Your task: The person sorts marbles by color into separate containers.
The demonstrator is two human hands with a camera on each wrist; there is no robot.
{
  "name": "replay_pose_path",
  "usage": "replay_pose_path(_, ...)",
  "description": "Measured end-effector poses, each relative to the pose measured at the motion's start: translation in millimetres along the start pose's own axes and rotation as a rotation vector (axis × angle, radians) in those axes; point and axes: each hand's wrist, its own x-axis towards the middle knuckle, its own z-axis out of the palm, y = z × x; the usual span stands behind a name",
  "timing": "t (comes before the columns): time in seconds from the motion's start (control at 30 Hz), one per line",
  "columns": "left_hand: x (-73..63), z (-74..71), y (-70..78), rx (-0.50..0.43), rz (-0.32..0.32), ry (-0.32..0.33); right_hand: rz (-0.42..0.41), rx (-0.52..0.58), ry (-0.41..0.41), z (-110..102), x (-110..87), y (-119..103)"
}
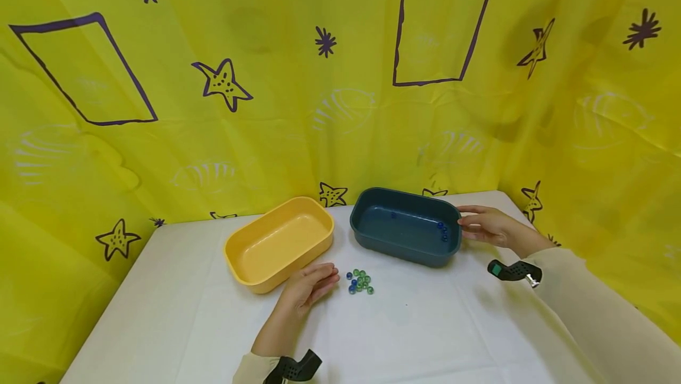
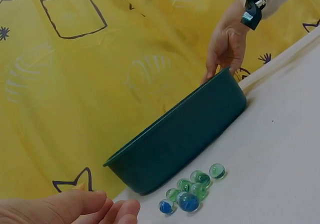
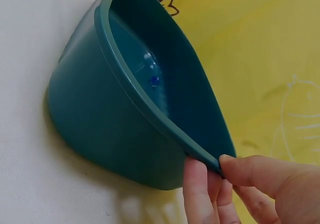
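My right hand [image 1: 488, 227] grips the right end of a dark teal plastic bin [image 1: 396, 248]. In the right wrist view its thumb lies on the rim and the fingers [image 3: 196, 186] press against the outer wall below. Several blue marbles [image 1: 444, 231] lie on the bin's floor. My left hand [image 1: 311, 283] hovers by the near corner of a yellow bin [image 1: 276, 277], its fingers loosely bent and nothing visible between them. Just right of it sits a cluster of green glass marbles [image 1: 365, 285] with a few blue ones [image 1: 352, 289] at its left side.
Both bins stand side by side on a white cloth-covered table [image 1: 404, 337]. A yellow curtain [image 1: 282, 136] with dark drawings hangs right behind the table and along its sides.
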Motion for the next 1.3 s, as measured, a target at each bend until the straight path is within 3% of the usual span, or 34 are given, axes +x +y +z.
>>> replay_pose_path(0.2, -0.2, -1.8, -3.7, 0.073, 0.032, 0.022, 0.002, 0.012, -0.001, -1.5, -0.3, -0.1)
replay_pose_path(0.33, 2.0, 1.5, -4.3, 0.176, 0.050, 0.064, -0.002, 0.026, -0.013, -1.4, 0.6, 0.9)
replay_pose_path(0.6, 12.3, 12.0, 1.4, 0.492, 0.118, 0.124, 0.012, 0.038, -0.007, -1.4, 0.9, 1.4)
replay_pose_path(0.93, 21.6, 23.1, -0.3, 0.626, 0.188, 0.138, 0.020, 0.064, -0.019, -0.7, 1.2, 1.5)
replay_pose_path(1.17, 19.0, 31.0, 2.5, 0.883, 0.286, 0.187, 0.016, 0.069, -0.023, -0.8, 1.0, 1.7)
replay_pose_path(1.3, 18.7, 35.9, 2.0, 0.937, 0.294, 0.212, 0.018, 0.071, -0.022, -0.9, 0.6, 1.9)
